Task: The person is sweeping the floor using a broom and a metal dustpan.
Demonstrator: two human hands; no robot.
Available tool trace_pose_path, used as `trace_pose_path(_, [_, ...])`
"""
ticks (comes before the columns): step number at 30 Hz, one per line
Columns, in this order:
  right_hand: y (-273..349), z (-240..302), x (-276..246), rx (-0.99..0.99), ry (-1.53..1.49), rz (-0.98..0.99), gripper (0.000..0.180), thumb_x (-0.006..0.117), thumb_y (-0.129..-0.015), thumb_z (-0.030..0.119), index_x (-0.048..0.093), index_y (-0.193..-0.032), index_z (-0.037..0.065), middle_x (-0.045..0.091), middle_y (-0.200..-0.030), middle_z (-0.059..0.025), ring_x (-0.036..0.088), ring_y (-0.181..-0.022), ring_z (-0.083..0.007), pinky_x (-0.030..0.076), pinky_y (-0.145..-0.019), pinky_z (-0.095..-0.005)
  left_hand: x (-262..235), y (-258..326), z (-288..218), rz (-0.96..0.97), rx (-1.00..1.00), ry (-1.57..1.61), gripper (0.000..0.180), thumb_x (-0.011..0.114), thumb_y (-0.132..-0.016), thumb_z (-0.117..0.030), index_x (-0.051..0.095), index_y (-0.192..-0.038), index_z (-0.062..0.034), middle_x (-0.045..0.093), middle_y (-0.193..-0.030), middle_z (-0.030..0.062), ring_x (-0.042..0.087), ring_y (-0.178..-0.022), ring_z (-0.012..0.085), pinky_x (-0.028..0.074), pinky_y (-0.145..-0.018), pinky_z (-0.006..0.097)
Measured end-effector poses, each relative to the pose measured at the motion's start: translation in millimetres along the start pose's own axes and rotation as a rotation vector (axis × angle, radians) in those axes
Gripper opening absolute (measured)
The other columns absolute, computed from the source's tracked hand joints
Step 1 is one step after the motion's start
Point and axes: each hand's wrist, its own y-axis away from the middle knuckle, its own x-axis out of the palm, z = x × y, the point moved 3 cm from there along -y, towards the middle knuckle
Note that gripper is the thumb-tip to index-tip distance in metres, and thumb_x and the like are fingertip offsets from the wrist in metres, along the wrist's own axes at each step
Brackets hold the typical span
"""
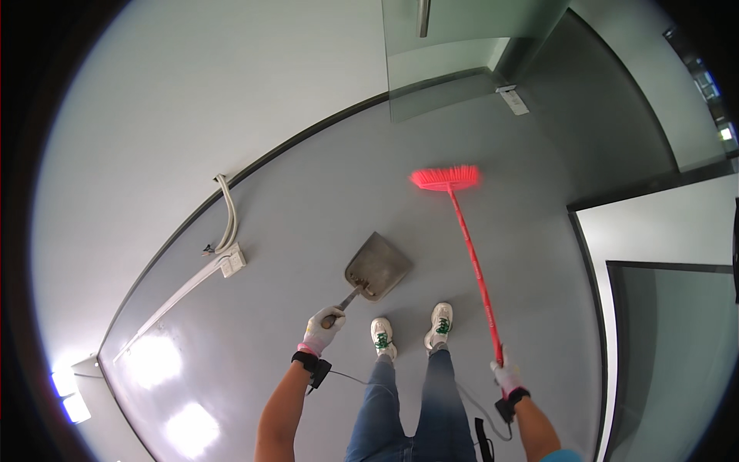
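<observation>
A light, stiff red broom [471,246] is being gripped at its handle's end by the right hand [506,376]; a rigid dustpan [377,267] is being clasped by the left hand [322,329].

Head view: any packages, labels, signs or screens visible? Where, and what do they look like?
No packages or screens in view.
Small plate: on the floor at the foot of the glass door, rectangular, white; may be a label or a door fitting, too small to tell.
Wall socket box: low on the left wall, white, squarish; no label visible.
</observation>
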Motion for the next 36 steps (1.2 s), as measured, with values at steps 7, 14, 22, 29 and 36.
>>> trace_pose_path(7, [99, -66, 106, -0.385, 0.171, -0.255, 0.054, 0.047, -0.089, 0.021, 0.028, -0.14, 0.02, 0.051, -0.094, -0.0169, 0.051, -0.079, -0.0291, 0.042, -0.07, -0.0401, 13, -10, 11, 0.028, 0.135, -0.108, 0.01, 0.064, -0.078, -0.008, 0.062, -0.087, -0.005, 0.061, -0.081, 0.0021, 0.055, -0.068, 0.0091, 0.047, -0.063, 0.025])
trace_pose_path(14, [265, -69, 92, -0.148, -0.361, 0.212, 0.053, 0.045, -0.092, 0.038, 0.035, -0.135, 0.007, 0.057, -0.115, -0.0137, 0.058, -0.093, -0.0276, 0.046, -0.072, -0.039, 10, -27, 13, 0.094, 0.061, -0.07, 0.013, 0.066, -0.074, -0.009, 0.061, -0.085, -0.0043, 0.066, -0.092, 0.0095, 0.061, -0.079, 0.0157, 0.049, -0.074, 0.028])
trace_pose_path(22, [357, -57, 48, 0.116, -0.664, 0.365, 0.05, 0.042, -0.094, 0.021, 0.029, -0.141, 0.018, 0.045, -0.061, 0.0071, 0.035, -0.042, -0.0032, 0.03, -0.039, -0.018, 9, -30, 22, 0.09, 0.094, -0.025, 0.01, 0.065, -0.075, -0.007, 0.061, -0.084, -0.005, 0.067, -0.091, 0.0094, 0.061, -0.08, 0.0163, 0.049, -0.074, 0.028])
trace_pose_path(29, [297, -51, 57, 0.211, -0.484, 0.246, 0.058, 0.051, -0.089, 0.021, 0.027, -0.141, 0.018, 0.055, -0.071, -0.0062, 0.055, -0.058, -0.0158, 0.046, -0.052, -0.0312, -2, -15, 30, 0.133, 0.023, 0.053, 0.008, 0.065, -0.077, -0.009, 0.063, -0.084, -0.0059, 0.065, -0.083, 0.0032, 0.058, -0.066, 0.0106, 0.048, -0.061, 0.025])
trace_pose_path(36, [185, -36, 87, 0.112, -0.157, -0.016, 0.069, 0.05, -0.084, 0.012, 0.016, -0.144, 0.019, 0.052, -0.062, -0.0095, 0.053, -0.051, -0.019, 0.044, -0.048, -0.0343, -6, 0, 20, 0.222, 0.067, 0.008, 0.01, 0.062, -0.081, -0.008, 0.062, -0.09, -0.0038, 0.061, -0.074, 0.0032, 0.058, -0.066, 0.0108, 0.05, -0.058, 0.025])
